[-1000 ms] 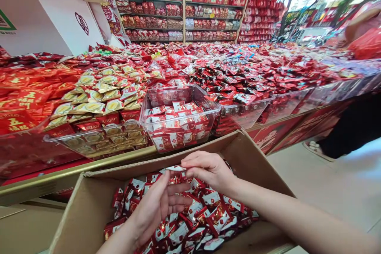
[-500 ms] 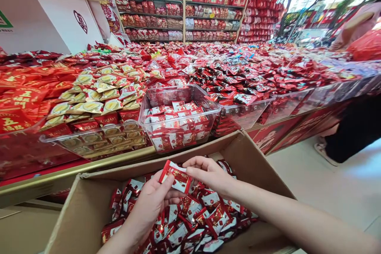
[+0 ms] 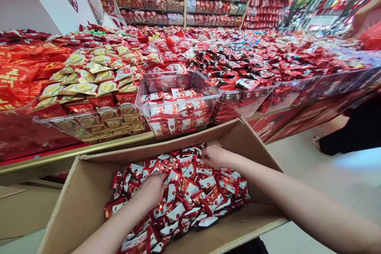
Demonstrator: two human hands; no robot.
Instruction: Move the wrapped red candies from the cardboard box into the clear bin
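Note:
Small red-and-white snack packets [image 3: 190, 188] lie in a loose heap inside an open cardboard box [image 3: 253, 218]. My left hand [image 3: 151, 188] reaches in from the lower left, resting on the packets near the heap's middle. Its back faces me, and its fingertips are mostly hidden. Farther back in the box, my right hand [image 3: 216, 156] is closed, fingers curled down at the packets. Whatever it may grip is concealed. Just beyond the box stands a clear plastic bin [image 3: 178, 105], part-filled with similar packets set in rows.
Durian snack packs [image 3: 86, 87] fill a bin to the left, beside red bags [image 3: 18, 73]. Dark red packets [image 3: 229, 67] lie heaped to the right. Stocked shelves [image 3: 149, 4] rise behind. At far right, a person's dark-trousered leg [image 3: 351, 131] shows on the floor.
Both hands have moved apart and down to the heap. The packet that was held between them is no longer seen in them. The view has tilted downward.

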